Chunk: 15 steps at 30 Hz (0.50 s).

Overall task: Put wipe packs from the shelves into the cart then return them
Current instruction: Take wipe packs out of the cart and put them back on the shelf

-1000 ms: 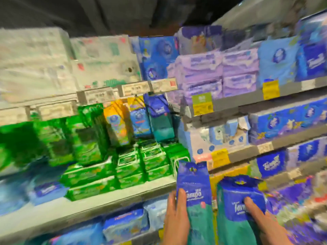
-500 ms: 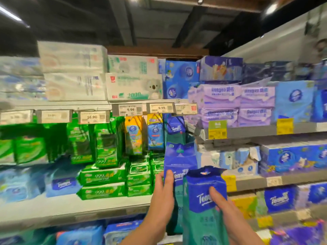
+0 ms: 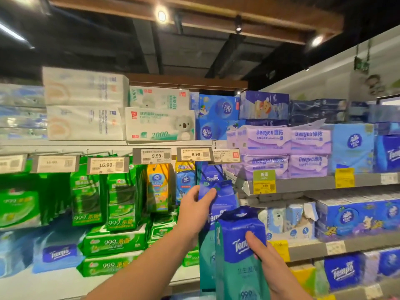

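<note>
Supermarket shelving filled the view. At 6 o'clock, the left hand pinched the upper Tempo pack by its top, thumb in front, lifting it toward the hanging peg at 12 o'clock of it. The right hand clasped the lower Tempo pack, fingers wrapped behind. Risk: a missed peg hole could let the upper pack drop.

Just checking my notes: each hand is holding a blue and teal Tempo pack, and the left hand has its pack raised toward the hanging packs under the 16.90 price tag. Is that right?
Not quite. The head view shows the left hand raising its Tempo pack toward the hanging packs under the right-hand 9.99 price tag, not the 16.90 one. The rest holds: the right hand holds the other blue and teal pack lower down.
</note>
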Tool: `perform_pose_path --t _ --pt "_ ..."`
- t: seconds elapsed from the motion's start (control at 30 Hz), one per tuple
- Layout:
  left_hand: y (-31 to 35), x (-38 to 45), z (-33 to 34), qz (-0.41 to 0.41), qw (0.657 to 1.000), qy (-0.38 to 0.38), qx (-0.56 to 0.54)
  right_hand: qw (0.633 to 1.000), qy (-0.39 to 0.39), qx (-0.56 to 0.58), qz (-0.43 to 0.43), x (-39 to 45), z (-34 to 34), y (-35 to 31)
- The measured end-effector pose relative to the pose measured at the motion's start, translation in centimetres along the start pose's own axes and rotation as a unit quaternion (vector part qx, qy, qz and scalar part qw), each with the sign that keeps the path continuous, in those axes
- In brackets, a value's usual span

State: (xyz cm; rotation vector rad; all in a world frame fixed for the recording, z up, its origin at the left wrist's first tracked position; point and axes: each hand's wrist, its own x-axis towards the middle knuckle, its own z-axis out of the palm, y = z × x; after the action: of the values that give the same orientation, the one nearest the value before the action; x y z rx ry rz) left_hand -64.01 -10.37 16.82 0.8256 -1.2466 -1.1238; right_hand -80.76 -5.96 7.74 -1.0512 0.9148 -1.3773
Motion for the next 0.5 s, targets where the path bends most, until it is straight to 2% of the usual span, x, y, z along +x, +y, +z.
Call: perform_pose_path --t 0.13,0.5 --pt "0.6 3.0 0.0 0.034 0.997 0.011 0.065 0.998 0.032 0.052 -0.001 2.0 0.5 -0.3" --pt "0.0 8.2 1.3 0.012 0.999 0.024 0.027 0.998 0.033 0.061 -0.013 5.8 1.1 -2.1"
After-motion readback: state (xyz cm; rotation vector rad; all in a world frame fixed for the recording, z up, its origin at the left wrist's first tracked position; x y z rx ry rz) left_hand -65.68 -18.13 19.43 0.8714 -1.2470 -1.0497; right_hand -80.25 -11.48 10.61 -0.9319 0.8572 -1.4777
